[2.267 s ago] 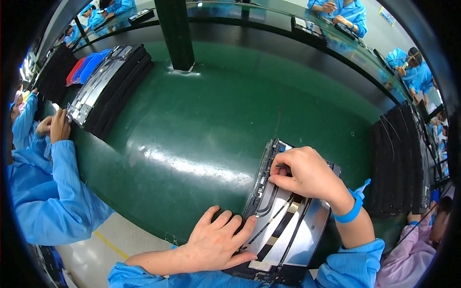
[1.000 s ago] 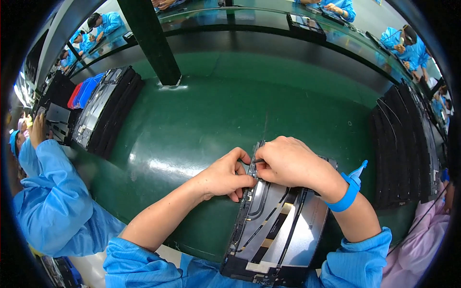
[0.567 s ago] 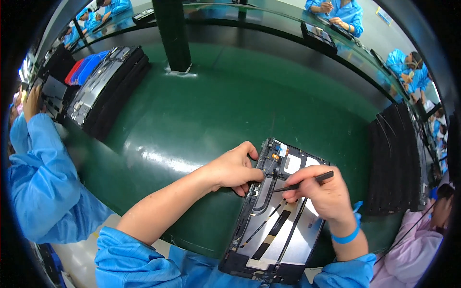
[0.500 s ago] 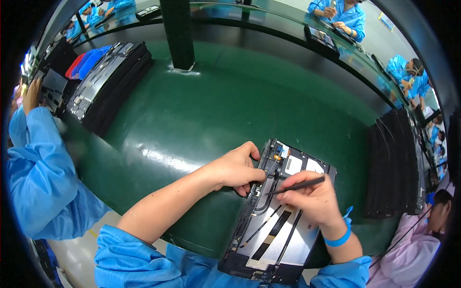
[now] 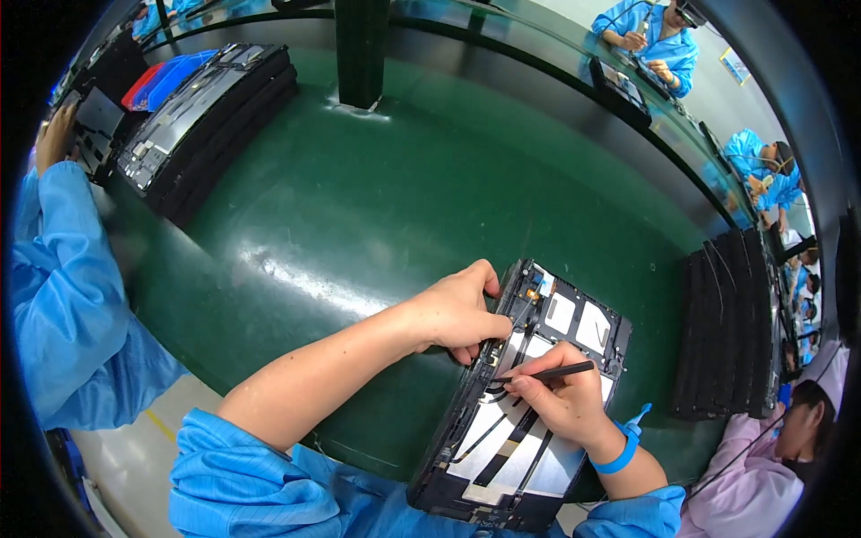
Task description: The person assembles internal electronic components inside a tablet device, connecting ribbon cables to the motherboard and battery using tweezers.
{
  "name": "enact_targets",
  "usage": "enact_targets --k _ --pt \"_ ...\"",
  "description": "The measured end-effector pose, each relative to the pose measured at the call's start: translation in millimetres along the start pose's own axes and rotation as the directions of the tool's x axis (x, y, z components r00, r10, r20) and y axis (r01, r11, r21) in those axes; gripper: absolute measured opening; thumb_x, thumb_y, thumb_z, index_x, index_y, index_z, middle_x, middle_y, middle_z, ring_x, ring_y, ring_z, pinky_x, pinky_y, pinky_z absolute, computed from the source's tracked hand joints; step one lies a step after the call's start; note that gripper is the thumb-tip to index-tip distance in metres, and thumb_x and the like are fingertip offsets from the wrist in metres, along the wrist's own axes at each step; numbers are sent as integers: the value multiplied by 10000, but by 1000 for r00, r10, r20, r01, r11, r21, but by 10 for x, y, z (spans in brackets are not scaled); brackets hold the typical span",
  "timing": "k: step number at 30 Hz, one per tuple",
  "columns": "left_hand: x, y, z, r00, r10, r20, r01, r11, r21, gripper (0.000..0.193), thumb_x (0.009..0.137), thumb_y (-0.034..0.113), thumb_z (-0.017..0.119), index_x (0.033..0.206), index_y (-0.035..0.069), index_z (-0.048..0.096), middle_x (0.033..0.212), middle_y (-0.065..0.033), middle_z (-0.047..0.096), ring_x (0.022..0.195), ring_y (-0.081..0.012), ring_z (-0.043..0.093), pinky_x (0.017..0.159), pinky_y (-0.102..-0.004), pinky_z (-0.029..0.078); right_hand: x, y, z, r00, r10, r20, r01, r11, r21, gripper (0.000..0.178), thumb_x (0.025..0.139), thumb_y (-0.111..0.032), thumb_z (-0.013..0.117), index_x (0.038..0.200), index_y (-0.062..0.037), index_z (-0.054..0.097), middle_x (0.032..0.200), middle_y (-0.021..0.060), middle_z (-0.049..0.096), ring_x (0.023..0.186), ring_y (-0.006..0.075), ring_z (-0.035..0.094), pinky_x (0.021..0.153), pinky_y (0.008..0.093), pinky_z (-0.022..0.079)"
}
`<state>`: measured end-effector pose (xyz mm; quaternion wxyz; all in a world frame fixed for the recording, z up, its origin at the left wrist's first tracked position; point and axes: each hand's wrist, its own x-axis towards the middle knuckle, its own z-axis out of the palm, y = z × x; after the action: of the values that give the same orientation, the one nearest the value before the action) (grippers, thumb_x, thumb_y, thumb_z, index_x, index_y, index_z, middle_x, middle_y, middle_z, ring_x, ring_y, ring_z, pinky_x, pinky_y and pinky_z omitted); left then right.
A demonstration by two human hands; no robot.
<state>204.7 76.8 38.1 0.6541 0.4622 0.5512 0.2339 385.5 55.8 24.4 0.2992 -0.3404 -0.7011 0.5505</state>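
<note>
While I watch from afar, the green table (image 5: 386,206) spans most of my view; a stack of dark-framed panels (image 5: 204,106) sits upper left, another dark stack (image 5: 725,332) at right. Next size down: the opened flat device (image 5: 511,439), silver plate up, at the table's near edge, right of centre, far end slanting right. Left hand (image 5: 459,312) is curled at its left rim, thumb on top; clamping or just bracing, I can't tell. Right hand (image 5: 567,403), blue band (image 5: 628,446) on the wrist, pinches a slim black stick (image 5: 569,368) like a pen, tip by the dark curved cables (image 5: 492,396) along the left side. To do this well, I'd want the rim braced firmly, the stick low and slanted, and only light, short strokes, since a hard poke could likely nick a cable. Tip contact: too small to confirm. I'd also want the left thumb out of the tip's path.
</note>
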Motion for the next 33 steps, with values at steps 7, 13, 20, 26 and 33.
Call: enact_targets --k 7,13,20,26,33 --pt "-2 -14 -4 1000 3 12 -3 1000 -5 410 669 91 579 960 -37 320 609 -70 478 477 -114 504 382 -218 431 4 9 42 999 -21 -31 18 997 -77 131 719 -70 585 766 -13 477 633 73 573 554 95 553 467 206 421" --pt "-9 -14 -2 1000 -8 -13 8 1000 12 398 677 96 575 957 -31 322 619 -67 479 480 -112 502 382 -218 430 42 -10 111 992 -37 -124 28 997 -75 151 734 -63 563 793 -5 437 616 84 568 551 120 570 462 215 431" --pt "0 10 14 1000 -6 -10 6 1000 -2 381 694 103 570 956 -21 323 625 -58 479 480 -105 498 382 -214 431 127 -18 174 938 -18 -345 31 999 34 116 765 -42 512 796 11 415 635 95 565 595 129 576 520 222 462" --pt "8 -51 -5 1000 10 -19 -10 1000 -23 377 692 101 578 946 -10 322 622 -55 477 469 -103 492 372 -217 428 135 -102 63 969 62 -240 -6 974 226 97 798 -79 469 783 3 420 769 101 534 707 129 538 613 236 446" --pt "-30 -53 -4 1000 20 -15 -20 1000 -3 377 694 107 573 952 -10 324 626 -64 475 475 -108 502 381 -221 436 536 -593 -392 941 -247 232 338 724 -602 153 706 -13 472 852 -5 519 768 155 550 684 290 548 627 329 435"
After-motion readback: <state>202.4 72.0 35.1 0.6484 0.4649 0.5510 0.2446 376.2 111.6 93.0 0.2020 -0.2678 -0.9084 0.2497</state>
